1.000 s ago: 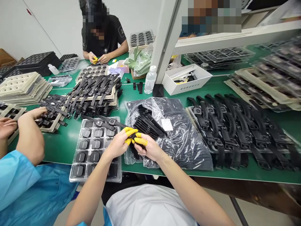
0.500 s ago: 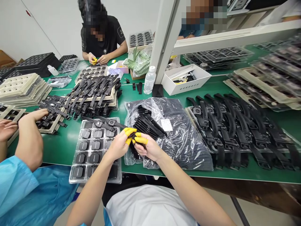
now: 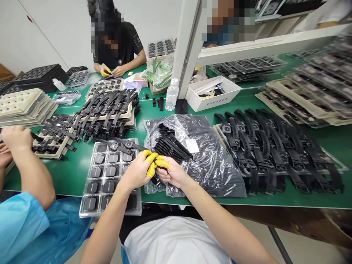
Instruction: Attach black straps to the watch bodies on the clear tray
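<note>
My left hand point(image 3: 139, 170) and my right hand point(image 3: 173, 173) meet at the middle, yellow covers on several fingertips. Both are closed in a pinch on a black watch strap point(image 3: 156, 178), mostly hidden by the fingers. Just left and below is a clear tray point(image 3: 103, 172) of square black watch cases. Across its far edge lie two watches with straps point(image 3: 114, 146). Behind and right of my hands, loose black straps point(image 3: 172, 146) rest on a plastic bag point(image 3: 217, 165) packed with more straps.
Strapped watches point(image 3: 264, 143) cover trays at right; more watches point(image 3: 107, 106) are heaped at left. A water bottle point(image 3: 172, 95) and white box point(image 3: 213, 93) stand behind the bag. A co-worker's arm point(image 3: 30, 161) reaches in from the left; another person point(image 3: 118, 44) sits opposite.
My fingers have closed in tighter around the strap, hiding more of it. The left co-worker's hand has drawn back leftward from the watch heap. The view has shifted slightly.
</note>
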Available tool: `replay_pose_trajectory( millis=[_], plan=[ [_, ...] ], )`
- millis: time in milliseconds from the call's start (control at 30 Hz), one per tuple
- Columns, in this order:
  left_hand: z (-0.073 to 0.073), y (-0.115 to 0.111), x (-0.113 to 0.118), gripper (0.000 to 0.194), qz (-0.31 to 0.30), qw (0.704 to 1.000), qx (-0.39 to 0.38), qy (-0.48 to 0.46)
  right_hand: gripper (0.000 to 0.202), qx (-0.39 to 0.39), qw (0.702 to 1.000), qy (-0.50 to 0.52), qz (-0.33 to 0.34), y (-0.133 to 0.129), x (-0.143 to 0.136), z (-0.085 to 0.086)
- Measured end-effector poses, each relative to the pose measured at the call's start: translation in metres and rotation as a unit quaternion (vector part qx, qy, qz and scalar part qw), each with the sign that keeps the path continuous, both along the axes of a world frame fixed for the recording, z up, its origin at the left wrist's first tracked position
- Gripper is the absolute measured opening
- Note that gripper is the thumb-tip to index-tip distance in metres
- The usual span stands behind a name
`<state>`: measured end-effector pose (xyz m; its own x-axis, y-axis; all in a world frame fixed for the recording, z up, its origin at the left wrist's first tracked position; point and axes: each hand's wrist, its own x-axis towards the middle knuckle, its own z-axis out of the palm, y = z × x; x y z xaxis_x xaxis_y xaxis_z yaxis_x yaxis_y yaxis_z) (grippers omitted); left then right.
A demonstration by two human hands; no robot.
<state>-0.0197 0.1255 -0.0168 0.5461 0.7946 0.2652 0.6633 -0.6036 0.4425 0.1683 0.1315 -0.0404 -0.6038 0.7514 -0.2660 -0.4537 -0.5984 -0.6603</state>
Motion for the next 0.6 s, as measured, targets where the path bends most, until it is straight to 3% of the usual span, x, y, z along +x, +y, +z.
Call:
replay_pose_trajectory(
  millis=[100,267,400,500,600],
  plan=[
    [0.001,0.001,-0.001,0.044,-0.002,1.000,0.004,0.009,0.028,0.011,1.000,-0.010,0.006,0.000,0.000,0.002],
    [0.005,0.000,-0.003,0.043,-0.016,0.997,-0.048,-0.061,0.032,0.034,0.999,-0.009,0.010,0.000,-0.001,0.001],
    [0.012,-0.003,-0.006,0.051,-0.012,0.996,-0.048,-0.068,0.037,0.097,0.993,-0.030,-0.053,-0.002,-0.005,-0.003],
    [0.028,-0.003,-0.020,0.050,0.037,0.999,-0.029,-0.015,0.039,0.169,0.978,-0.098,-0.080,-0.004,-0.006,-0.005],
    [0.053,-0.002,-0.045,0.043,0.097,0.993,-0.024,0.069,0.037,0.210,0.964,-0.158,-0.032,-0.006,-0.007,-0.006]
  ],
)
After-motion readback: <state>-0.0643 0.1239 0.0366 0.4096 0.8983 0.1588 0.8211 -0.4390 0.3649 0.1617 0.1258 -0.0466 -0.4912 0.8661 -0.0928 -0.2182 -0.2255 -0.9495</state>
